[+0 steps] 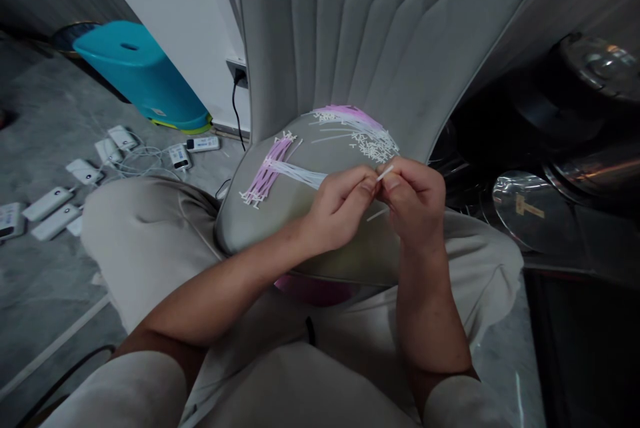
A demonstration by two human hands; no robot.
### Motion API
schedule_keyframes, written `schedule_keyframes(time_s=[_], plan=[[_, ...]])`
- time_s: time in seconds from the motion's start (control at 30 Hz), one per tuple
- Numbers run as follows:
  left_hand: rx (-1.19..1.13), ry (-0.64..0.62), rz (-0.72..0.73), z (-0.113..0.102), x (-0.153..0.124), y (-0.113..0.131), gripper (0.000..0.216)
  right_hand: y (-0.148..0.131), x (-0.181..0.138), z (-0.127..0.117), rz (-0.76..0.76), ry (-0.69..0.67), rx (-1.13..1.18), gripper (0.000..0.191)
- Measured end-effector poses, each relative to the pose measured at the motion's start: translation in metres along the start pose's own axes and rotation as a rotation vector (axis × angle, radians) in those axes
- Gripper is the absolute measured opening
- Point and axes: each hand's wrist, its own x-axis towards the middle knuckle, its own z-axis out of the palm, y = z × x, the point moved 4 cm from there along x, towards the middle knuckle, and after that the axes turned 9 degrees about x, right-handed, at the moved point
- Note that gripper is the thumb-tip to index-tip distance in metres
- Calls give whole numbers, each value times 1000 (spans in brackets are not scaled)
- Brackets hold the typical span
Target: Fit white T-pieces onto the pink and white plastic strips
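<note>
Both my hands meet over the seat of a grey upholstered chair (260,228). My left hand (340,205) is closed in a pinch, and white strips trail from it to the left. My right hand (415,198) is pinched on a thin white strip (385,173) that sticks up between the two hands. A bundle of pink and white strips (267,171) lies on the seat at the left. A looser heap of white and pink strips (360,131) lies at the back of the seat, just beyond my hands.
A turquoise plastic stool (137,75) stands at the back left. Several white devices with cables (85,175) lie on the grey floor. A wall socket with a black cord (239,78) is beside the chair back. Shiny metal lids and pots (530,208) crowd the right.
</note>
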Motion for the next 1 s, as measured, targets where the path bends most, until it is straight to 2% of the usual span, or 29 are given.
schedule_keyframes(time_s=[0.17,0.5,0.67,0.73,0.83,1.0], plan=[[-35,16,11,0,-1,1,34,-4,1,2,-33,-5,-82,27],[29,-2,-45,-1,0,-1,34,-22,3,6,-197,-26,-394,26],[56,-14,0,-3,1,0,33,-33,4,8,-287,-71,-528,28],[86,-17,38,-4,1,1,33,-34,4,8,-265,-90,-508,28],[138,-14,95,-6,2,4,32,-32,4,5,-147,-109,-421,31],[253,-51,188,-12,7,13,31,-22,1,2,18,-108,-170,32]])
